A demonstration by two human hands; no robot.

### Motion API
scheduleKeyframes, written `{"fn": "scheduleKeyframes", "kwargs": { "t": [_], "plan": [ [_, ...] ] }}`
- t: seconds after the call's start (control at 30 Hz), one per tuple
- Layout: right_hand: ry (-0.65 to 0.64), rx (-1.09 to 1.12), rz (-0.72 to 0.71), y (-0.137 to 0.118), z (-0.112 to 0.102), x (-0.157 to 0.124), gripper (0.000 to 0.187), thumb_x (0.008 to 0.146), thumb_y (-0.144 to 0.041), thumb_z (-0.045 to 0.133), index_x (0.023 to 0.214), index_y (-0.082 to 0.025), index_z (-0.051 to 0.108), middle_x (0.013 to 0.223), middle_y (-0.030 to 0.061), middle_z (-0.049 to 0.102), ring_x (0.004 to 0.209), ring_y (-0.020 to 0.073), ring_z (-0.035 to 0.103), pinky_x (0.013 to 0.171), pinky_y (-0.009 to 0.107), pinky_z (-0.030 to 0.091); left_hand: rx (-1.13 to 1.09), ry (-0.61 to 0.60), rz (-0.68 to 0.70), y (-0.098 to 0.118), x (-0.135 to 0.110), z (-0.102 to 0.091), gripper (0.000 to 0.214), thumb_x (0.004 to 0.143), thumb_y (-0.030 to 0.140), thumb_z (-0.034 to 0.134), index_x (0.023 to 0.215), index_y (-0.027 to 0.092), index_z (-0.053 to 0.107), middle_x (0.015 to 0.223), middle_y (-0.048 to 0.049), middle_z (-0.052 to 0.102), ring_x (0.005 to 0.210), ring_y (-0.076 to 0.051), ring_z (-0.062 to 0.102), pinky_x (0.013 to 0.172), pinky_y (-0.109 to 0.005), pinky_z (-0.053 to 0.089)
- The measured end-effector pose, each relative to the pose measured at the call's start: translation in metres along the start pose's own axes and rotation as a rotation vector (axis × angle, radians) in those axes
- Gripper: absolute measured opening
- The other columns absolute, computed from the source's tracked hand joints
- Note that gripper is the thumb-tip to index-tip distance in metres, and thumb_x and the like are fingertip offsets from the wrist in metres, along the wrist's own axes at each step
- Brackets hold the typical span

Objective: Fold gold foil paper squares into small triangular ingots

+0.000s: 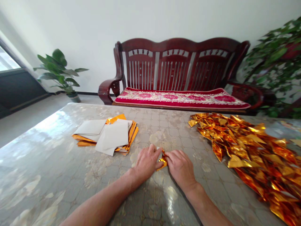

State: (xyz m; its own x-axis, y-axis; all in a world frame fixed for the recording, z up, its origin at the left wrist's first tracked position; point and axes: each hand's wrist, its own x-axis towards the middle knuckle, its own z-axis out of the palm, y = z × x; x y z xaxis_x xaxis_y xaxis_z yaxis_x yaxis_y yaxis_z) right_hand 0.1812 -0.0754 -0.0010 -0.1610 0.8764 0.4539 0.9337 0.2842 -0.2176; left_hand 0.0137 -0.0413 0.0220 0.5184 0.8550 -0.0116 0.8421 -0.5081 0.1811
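Note:
My left hand (147, 162) and my right hand (180, 168) meet at the middle of the table (47, 175), fingers pinched together on a small piece of gold foil paper (162, 160). The paper is mostly hidden between the fingertips; only a folded gold edge shows. To the left of my hands lies a stack of flat gold sheets (107, 136), several turned white side up. On the right a large heap of folded gold foil pieces (254, 150) spreads toward the table's right edge.
The table has a glossy patterned cover. Behind it stands a dark red wooden bench (174, 67) with a red cushion. A potted plant (60, 73) stands at the left wall, and leafy plants (275, 66) at the right.

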Motion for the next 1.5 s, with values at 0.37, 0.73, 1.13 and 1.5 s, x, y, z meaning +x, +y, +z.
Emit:
{"fn": "scheduleKeyframes", "kwargs": {
  "t": [0.37,0.73,1.13,1.5],
  "plan": [
    [0.0,-0.121,-0.112,-0.0064,-0.0028,0.0006,0.023,0.095,-0.018,0.055,0.075,-0.022,0.066,0.073,0.0028,0.058,0.077,0.0195,0.047,0.073,0.032,0.029,0.01,0.028,0.017,-0.0021,0.001,0.0022,0.042,0.089,0.049,0.061,0.127,0.031,0.052,0.108,-0.0033,0.057,0.093,-0.022,0.063,0.079,-0.033,0.049],
    [-0.018,-0.163,-0.156,-0.0083,-0.0009,0.0014,0.02,0.093,-0.014,0.057,0.076,-0.021,0.064,0.076,0.0032,0.059,0.077,0.0199,0.045,0.072,0.033,0.028,0.032,0.049,0.037,-0.003,0.0011,0.0043,0.04,0.091,0.047,0.058,0.127,0.03,0.053,0.105,-0.0036,0.057,0.089,-0.021,0.063,0.076,-0.032,0.049],
    [-0.058,-0.09,-0.152,-0.009,-0.0028,0.0005,0.017,0.086,-0.009,0.056,0.075,-0.02,0.064,0.077,0.0052,0.058,0.079,0.0208,0.046,0.072,0.034,0.031,0.059,0.062,0.045,-0.0024,0.0006,0.0048,0.038,0.093,0.047,0.057,0.125,0.029,0.053,0.104,-0.0032,0.058,0.087,-0.021,0.063,0.074,-0.032,0.048],
    [-0.122,-0.019,-0.081,-0.0067,-0.0051,0.0003,0.022,0.089,-0.008,0.052,0.081,-0.02,0.068,0.08,0.005,0.06,0.08,0.0189,0.05,0.075,0.031,0.036,0.077,0.1,0.05,-0.0004,-0.0023,0.0094,0.042,0.09,0.043,0.064,0.128,0.028,0.052,0.105,-0.0034,0.058,0.089,-0.021,0.061,0.074,-0.032,0.046]
  ]
}}
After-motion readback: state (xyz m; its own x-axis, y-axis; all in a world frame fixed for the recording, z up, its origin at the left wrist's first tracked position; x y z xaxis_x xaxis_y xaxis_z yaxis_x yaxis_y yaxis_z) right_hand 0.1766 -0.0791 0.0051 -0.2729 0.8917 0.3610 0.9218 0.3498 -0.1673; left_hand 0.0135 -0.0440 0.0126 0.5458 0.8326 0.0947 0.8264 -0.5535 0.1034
